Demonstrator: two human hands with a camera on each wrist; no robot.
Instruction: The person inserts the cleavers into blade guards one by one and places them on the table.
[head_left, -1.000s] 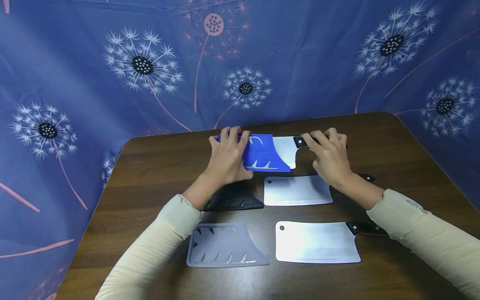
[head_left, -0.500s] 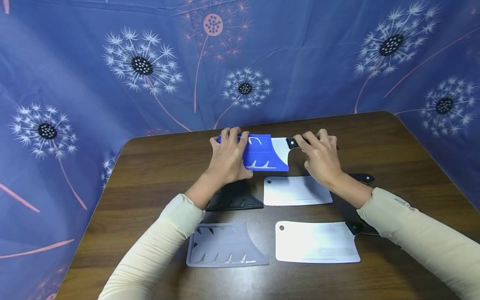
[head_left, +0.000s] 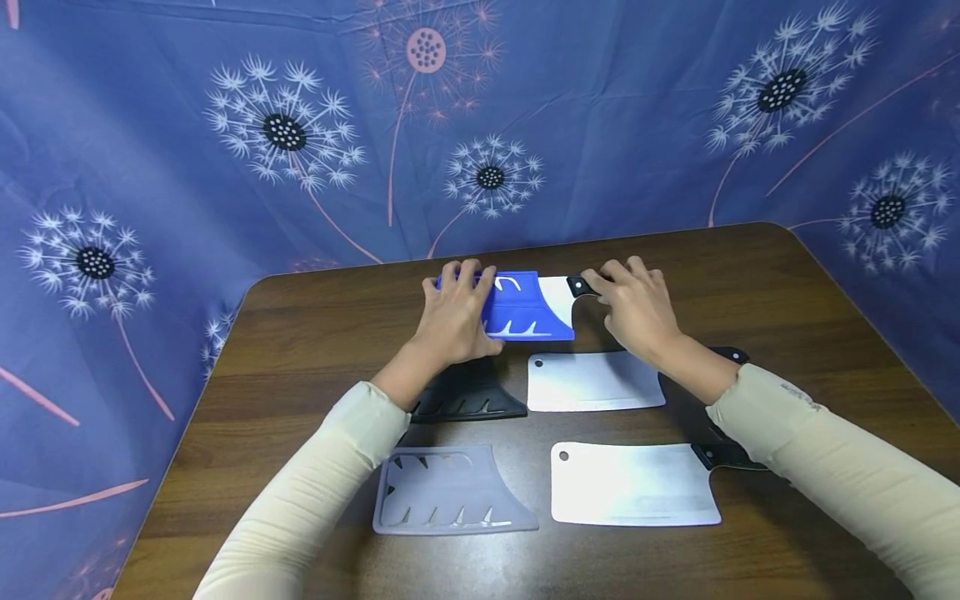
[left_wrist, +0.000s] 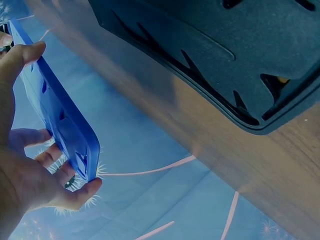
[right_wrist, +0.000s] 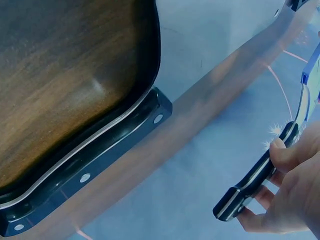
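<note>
My left hand (head_left: 453,321) grips a blue blade sheath (head_left: 528,308) by its left part, thumb on the near edge and fingers over the far edge. In the left wrist view the sheath (left_wrist: 62,117) stands between thumb and fingers. A cleaver (head_left: 556,293) sits with most of its blade inside that sheath; a strip of bare steel shows beside the handle. My right hand (head_left: 636,304) holds the cleaver's black riveted handle (right_wrist: 255,175) between thumb and fingers. Below the hands lie a black sheath (head_left: 472,393), partly hidden by the left arm, and a second cleaver (head_left: 592,382).
Nearer on the wooden table (head_left: 300,350) lie a grey sheath (head_left: 453,492) and a third cleaver (head_left: 636,485), its handle partly under the right forearm. A blue dandelion-print cloth (head_left: 600,125) hangs behind the table's far edge.
My right hand has moved left with the cleaver, so less bare blade shows outside the blue sheath. The left hand has stayed nearly in place.
</note>
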